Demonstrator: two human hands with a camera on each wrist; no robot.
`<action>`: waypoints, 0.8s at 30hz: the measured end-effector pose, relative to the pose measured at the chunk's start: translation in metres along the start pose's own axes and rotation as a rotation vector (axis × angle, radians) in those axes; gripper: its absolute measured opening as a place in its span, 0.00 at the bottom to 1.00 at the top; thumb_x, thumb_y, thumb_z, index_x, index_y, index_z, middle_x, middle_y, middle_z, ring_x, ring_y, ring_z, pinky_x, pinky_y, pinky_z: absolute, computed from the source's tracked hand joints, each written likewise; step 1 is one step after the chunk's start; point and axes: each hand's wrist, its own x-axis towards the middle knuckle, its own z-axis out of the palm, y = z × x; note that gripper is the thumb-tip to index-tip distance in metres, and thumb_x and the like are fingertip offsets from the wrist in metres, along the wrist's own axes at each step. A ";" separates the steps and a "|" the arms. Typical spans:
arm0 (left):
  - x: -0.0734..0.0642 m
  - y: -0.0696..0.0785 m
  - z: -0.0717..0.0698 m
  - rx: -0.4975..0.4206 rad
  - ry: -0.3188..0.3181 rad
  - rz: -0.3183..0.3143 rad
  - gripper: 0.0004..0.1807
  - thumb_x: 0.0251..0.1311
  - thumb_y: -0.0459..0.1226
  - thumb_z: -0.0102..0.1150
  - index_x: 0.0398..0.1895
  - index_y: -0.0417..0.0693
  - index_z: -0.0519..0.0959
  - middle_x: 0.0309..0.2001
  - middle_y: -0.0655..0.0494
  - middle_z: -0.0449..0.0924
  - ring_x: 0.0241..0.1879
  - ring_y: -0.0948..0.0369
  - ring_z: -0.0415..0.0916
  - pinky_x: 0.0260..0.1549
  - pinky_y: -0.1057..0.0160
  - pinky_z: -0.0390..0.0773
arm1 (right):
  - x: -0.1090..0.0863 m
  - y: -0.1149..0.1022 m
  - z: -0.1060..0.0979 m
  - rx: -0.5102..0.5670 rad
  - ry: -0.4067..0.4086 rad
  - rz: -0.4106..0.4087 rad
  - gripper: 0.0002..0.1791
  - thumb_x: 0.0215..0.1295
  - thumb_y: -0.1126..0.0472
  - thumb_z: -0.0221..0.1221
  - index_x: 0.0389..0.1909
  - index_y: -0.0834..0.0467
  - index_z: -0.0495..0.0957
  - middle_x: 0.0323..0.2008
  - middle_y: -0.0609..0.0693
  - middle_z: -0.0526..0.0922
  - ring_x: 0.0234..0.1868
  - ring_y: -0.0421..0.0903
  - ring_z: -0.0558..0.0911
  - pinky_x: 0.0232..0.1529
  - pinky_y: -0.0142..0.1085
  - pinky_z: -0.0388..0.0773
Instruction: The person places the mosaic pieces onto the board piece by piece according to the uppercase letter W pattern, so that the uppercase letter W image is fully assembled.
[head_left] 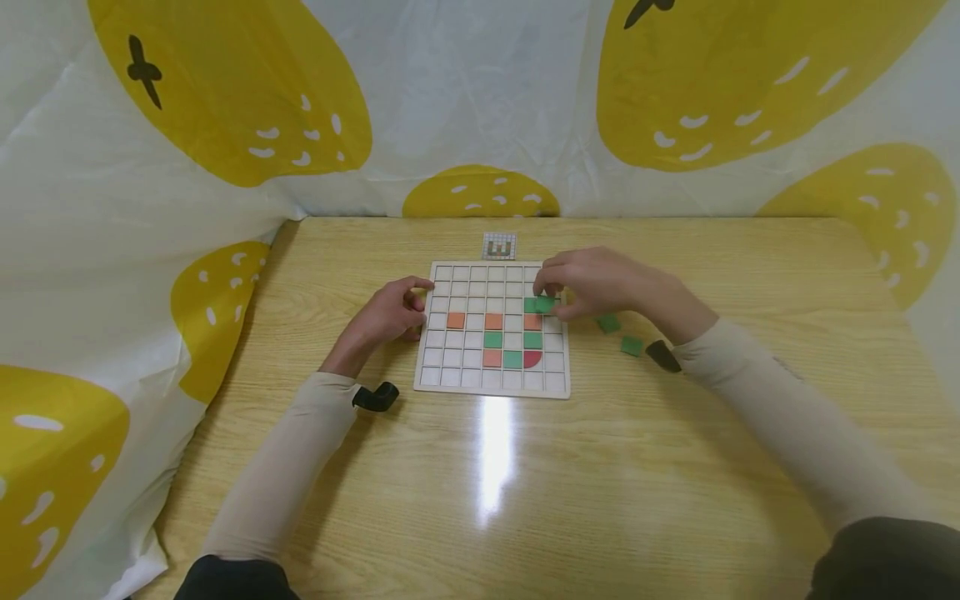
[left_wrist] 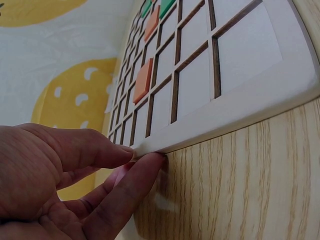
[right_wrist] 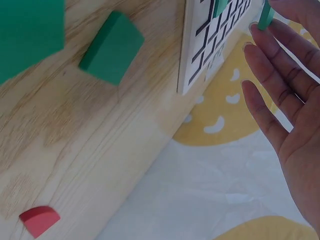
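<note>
A white grid board (head_left: 450,387) lies on the table, with orange tiles (head_left: 455,320), green tiles (head_left: 492,340) and a red quarter-round tile (head_left: 532,359) in some of its squares. At the board's left edge, my left hand (head_left: 390,312) touches the rim with index finger and thumb; the left wrist view shows these fingertips against the pale rim (left_wrist: 235,107). Over the board's right side, my right hand (head_left: 596,279) pinches a green tile (head_left: 545,305) between thumb and fingers. That tile overlaps another green one lying in the grid. In the right wrist view the pinched tile (right_wrist: 266,16) is partly cut off.
Loose green tiles (head_left: 632,345) lie right of the board, under my right forearm. A red quarter-round piece (right_wrist: 40,220) shows on the table in the right wrist view. Behind the board lies a small pattern card (head_left: 498,246). A fruit-print cloth (head_left: 480,92) hangs along the back and left.
</note>
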 end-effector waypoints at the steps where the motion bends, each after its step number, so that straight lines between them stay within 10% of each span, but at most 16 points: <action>1: 0.000 0.000 0.000 0.001 0.000 0.000 0.31 0.67 0.23 0.55 0.72 0.48 0.67 0.43 0.44 0.69 0.31 0.53 0.71 0.31 0.60 0.83 | 0.001 -0.001 0.000 -0.003 -0.002 -0.001 0.16 0.58 0.55 0.69 0.47 0.53 0.83 0.38 0.46 0.83 0.42 0.43 0.80 0.40 0.42 0.79; 24: 0.000 0.002 0.000 0.003 0.002 -0.007 0.32 0.67 0.23 0.54 0.73 0.48 0.67 0.44 0.44 0.69 0.35 0.53 0.70 0.33 0.60 0.84 | 0.027 -0.017 0.014 0.019 -0.037 -0.087 0.13 0.62 0.52 0.66 0.46 0.51 0.82 0.36 0.45 0.80 0.39 0.42 0.78 0.36 0.38 0.76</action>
